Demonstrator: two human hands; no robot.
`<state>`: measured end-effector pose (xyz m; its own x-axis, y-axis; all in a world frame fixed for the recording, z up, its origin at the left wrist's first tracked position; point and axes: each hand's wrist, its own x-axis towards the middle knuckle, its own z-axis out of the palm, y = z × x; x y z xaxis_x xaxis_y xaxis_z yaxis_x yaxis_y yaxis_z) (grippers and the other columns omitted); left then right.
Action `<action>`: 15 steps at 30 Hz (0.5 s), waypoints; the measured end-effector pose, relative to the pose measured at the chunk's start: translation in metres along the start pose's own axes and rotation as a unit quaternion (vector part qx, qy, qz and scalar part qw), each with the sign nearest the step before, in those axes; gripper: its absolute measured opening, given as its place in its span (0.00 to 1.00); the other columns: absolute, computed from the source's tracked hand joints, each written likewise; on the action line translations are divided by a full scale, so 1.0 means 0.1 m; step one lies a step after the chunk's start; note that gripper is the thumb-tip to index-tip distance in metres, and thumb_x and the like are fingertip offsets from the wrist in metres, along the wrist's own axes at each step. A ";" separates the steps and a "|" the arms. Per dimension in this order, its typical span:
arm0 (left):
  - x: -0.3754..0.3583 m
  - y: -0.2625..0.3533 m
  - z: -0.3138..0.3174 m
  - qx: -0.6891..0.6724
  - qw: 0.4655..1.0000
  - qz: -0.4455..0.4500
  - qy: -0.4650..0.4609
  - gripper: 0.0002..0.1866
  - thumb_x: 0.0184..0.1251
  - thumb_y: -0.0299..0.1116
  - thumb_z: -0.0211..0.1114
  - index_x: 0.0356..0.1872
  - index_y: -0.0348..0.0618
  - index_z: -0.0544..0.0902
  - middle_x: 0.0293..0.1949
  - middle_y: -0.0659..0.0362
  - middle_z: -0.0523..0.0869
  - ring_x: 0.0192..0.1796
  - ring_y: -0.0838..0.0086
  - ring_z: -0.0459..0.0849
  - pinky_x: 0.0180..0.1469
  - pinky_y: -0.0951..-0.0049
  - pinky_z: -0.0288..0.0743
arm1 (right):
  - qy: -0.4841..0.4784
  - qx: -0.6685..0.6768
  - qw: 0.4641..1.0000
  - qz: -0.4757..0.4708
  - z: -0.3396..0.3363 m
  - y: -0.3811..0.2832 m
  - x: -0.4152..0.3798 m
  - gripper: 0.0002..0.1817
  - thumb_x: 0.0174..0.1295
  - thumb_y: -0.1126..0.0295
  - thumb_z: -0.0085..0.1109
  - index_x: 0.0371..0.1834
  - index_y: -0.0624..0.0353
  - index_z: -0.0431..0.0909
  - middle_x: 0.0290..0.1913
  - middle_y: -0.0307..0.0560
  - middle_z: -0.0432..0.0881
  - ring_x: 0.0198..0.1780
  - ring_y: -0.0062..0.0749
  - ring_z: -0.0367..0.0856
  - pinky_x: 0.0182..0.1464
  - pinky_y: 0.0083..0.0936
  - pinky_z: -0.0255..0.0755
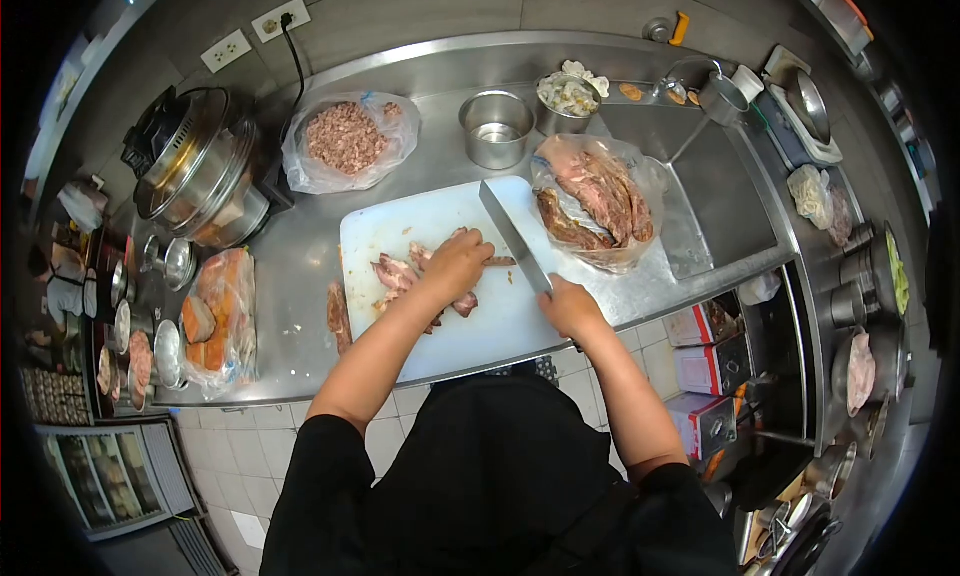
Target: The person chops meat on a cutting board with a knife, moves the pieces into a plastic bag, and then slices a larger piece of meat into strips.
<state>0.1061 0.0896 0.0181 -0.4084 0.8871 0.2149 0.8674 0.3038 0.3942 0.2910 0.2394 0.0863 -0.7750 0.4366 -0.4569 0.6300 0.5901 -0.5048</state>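
Right grip [573, 308] clasps knife [516, 239]; meat [393, 274] lies against left grip [458, 266]; whether clenched, I can't tell

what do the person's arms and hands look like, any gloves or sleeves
Black short sleeves end near the elbows, leaving both forearms bare. The left hand and right hand wear no gloves, and no watch or bracelet shows.
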 end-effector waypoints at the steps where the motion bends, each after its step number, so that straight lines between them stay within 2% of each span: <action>1: -0.02 0.01 -0.02 0.000 1.000 0.004 -0.001 0.10 0.56 0.27 0.65 0.39 0.47 0.86 0.46 0.56 0.82 0.50 0.58 0.82 0.50 0.62 0.77 | -0.005 -0.001 1.000 0.000 0.00 0.00 0.00 0.19 0.67 0.62 0.52 0.53 0.65 0.75 0.30 0.61 0.86 0.27 0.49 0.86 0.43 0.43 0.80; 3: -0.11 -0.01 -0.12 -0.058 0.996 0.023 -0.062 0.08 0.57 0.25 0.63 0.37 0.45 0.86 0.45 0.55 0.83 0.49 0.58 0.83 0.52 0.63 0.77 | -0.007 0.001 1.000 0.002 0.01 0.06 0.02 0.18 0.67 0.62 0.52 0.53 0.65 0.75 0.31 0.61 0.86 0.28 0.49 0.86 0.43 0.43 0.80; 4: -0.11 -0.04 -0.20 -0.057 0.996 0.027 -0.064 0.08 0.57 0.25 0.63 0.37 0.45 0.86 0.45 0.55 0.83 0.49 0.58 0.83 0.52 0.63 0.77 | 0.009 -0.015 1.000 -0.014 0.06 0.10 0.05 0.18 0.67 0.62 0.52 0.52 0.65 0.75 0.31 0.61 0.86 0.29 0.50 0.86 0.44 0.43 0.80; 6: -0.15 -0.12 -0.39 -0.124 0.988 -0.092 -0.008 0.07 0.59 0.27 0.62 0.34 0.46 0.88 0.46 0.57 0.84 0.51 0.54 0.83 0.54 0.60 0.77 | 0.019 -0.030 0.999 -0.030 0.11 0.13 0.07 0.18 0.67 0.62 0.52 0.52 0.65 0.76 0.31 0.61 0.86 0.29 0.50 0.87 0.44 0.43 0.80; 7: -0.12 -0.19 -0.48 -0.112 0.984 -0.137 0.005 0.09 0.58 0.28 0.62 0.39 0.46 0.87 0.48 0.55 0.85 0.51 0.55 0.84 0.53 0.60 0.77 | 0.020 -0.031 0.999 -0.029 0.09 0.11 0.07 0.18 0.67 0.62 0.52 0.52 0.65 0.76 0.31 0.61 0.86 0.30 0.50 0.87 0.45 0.43 0.80; 8: -0.11 -0.24 -0.51 -0.112 0.984 -0.140 0.006 0.09 0.58 0.28 0.62 0.39 0.46 0.87 0.48 0.55 0.85 0.51 0.55 0.84 0.53 0.60 0.77 | 0.021 -0.034 0.999 -0.029 0.07 0.09 0.06 0.18 0.67 0.62 0.52 0.51 0.65 0.76 0.32 0.61 0.86 0.31 0.51 0.87 0.45 0.43 0.80; 10: -0.07 -0.33 -0.53 -0.073 0.987 -0.137 0.048 0.14 0.59 0.26 0.63 0.47 0.43 0.85 0.49 0.53 0.84 0.47 0.56 0.85 0.51 0.64 0.78 | 0.009 -0.030 0.999 -0.019 0.00 0.02 0.03 0.18 0.67 0.62 0.52 0.52 0.65 0.76 0.32 0.61 0.86 0.31 0.51 0.87 0.45 0.43 0.80; 11: -0.03 -0.32 -0.48 -0.068 0.987 -0.141 0.033 0.17 0.59 0.28 0.64 0.52 0.44 0.83 0.49 0.53 0.84 0.50 0.56 0.83 0.54 0.62 0.77 | -0.002 -0.024 1.000 -0.006 -0.03 -0.01 0.02 0.18 0.67 0.62 0.52 0.52 0.65 0.76 0.33 0.62 0.86 0.31 0.51 0.87 0.46 0.43 0.80; 12: -0.02 -0.31 -0.41 -0.068 0.987 -0.143 0.036 0.17 0.59 0.28 0.64 0.52 0.44 0.83 0.49 0.53 0.84 0.50 0.56 0.83 0.54 0.62 0.77 | -0.002 -0.026 1.000 -0.008 -0.04 -0.03 0.01 0.18 0.67 0.62 0.52 0.52 0.65 0.76 0.33 0.62 0.86 0.31 0.51 0.87 0.46 0.43 0.80; 14: -0.01 -0.31 -0.24 0.008 0.996 -0.093 0.000 0.20 0.58 0.30 0.65 0.54 0.47 0.82 0.47 0.54 0.82 0.53 0.56 0.81 0.56 0.61 0.75 | -0.018 -0.015 1.000 0.005 -0.05 -0.04 0.00 0.18 0.67 0.62 0.52 0.52 0.65 0.75 0.33 0.62 0.86 0.31 0.50 0.87 0.45 0.43 0.80; 15: 0.02 -0.31 -0.19 0.028 0.994 -0.102 -0.012 0.22 0.57 0.32 0.65 0.56 0.49 0.82 0.45 0.55 0.81 0.53 0.57 0.79 0.56 0.59 0.73 | -0.018 -0.016 1.000 0.005 -0.04 -0.03 0.00 0.18 0.67 0.62 0.52 0.52 0.65 0.75 0.33 0.62 0.86 0.31 0.50 0.87 0.45 0.43 0.80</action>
<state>0.0733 0.0752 0.0236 -0.5708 0.8131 0.1147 0.7821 0.4959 0.3773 0.2885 0.2405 0.0912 -0.7657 0.4182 -0.4887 0.6357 0.6074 -0.4763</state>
